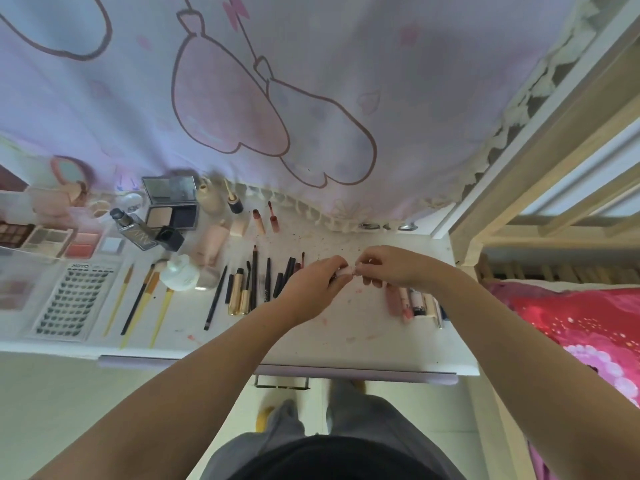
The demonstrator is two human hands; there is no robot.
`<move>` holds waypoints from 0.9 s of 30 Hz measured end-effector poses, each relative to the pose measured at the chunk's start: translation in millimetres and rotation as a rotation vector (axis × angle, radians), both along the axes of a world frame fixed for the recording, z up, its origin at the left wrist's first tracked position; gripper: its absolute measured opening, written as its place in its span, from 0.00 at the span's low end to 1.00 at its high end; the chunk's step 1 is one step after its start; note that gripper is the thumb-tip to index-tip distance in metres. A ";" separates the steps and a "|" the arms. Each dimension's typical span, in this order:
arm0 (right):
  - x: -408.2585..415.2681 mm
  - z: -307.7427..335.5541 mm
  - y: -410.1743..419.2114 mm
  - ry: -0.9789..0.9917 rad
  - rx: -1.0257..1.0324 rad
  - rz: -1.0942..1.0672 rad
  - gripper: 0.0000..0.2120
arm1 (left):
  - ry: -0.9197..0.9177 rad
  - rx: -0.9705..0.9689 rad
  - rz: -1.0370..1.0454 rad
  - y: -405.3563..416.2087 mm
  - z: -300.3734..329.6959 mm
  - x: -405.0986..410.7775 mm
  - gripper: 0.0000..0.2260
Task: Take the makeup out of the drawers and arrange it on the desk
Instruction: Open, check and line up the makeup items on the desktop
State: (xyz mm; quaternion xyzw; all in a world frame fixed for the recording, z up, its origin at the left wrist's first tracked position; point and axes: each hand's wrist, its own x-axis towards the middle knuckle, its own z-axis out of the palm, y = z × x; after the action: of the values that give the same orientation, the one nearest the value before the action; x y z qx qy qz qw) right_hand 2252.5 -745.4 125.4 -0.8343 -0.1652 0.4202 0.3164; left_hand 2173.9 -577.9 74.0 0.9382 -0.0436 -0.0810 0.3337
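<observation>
Head view, centre of frame: both hands meet above the white desk. The left hand and the right hand each pinch one end of a small pale pink item, fingers curled round it; most of it is hidden, so its kind cannot be told. It may be a capped tube being opened or closed.

Risk, as judged: the item is held just above a row of dark pencils and gold tubes at centre left and near a cluster of pink tubes at centre right. A slip, or a wrist lowered carelessly, could knock either row out of line or roll pieces toward the near desk edge. If a cap comes free, product could mark the surface, which already shows pink smears.

Makeup laid out: palettes and a lash tray at left of frame, brushes beside them, bottles behind.
</observation>
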 end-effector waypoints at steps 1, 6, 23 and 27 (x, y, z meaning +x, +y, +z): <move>-0.3 -0.2 -2.4 -0.001 0.025 -0.018 0.04 | 0.010 0.002 -0.004 1.5 -0.3 -0.4 0.11; 1.5 -3.3 -13.2 -0.034 0.002 0.017 0.04 | 0.050 0.032 -0.028 5.9 -2.7 -2.6 0.11; -13.8 -62.0 -36.8 0.097 0.267 -0.488 0.03 | 0.030 -0.146 0.323 -11.2 -28.6 18.9 0.12; 1.0 -82.1 -15.8 -0.441 0.139 -0.285 0.07 | -0.004 -0.130 0.405 -21.2 -33.3 36.4 0.08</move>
State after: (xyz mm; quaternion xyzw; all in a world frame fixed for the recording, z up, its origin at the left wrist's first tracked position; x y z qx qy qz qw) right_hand 2253.5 -761.2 43.4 -0.8968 -0.1396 0.1674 0.3851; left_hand 2210.3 -599.1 40.7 0.9045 0.1401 -0.0074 0.4028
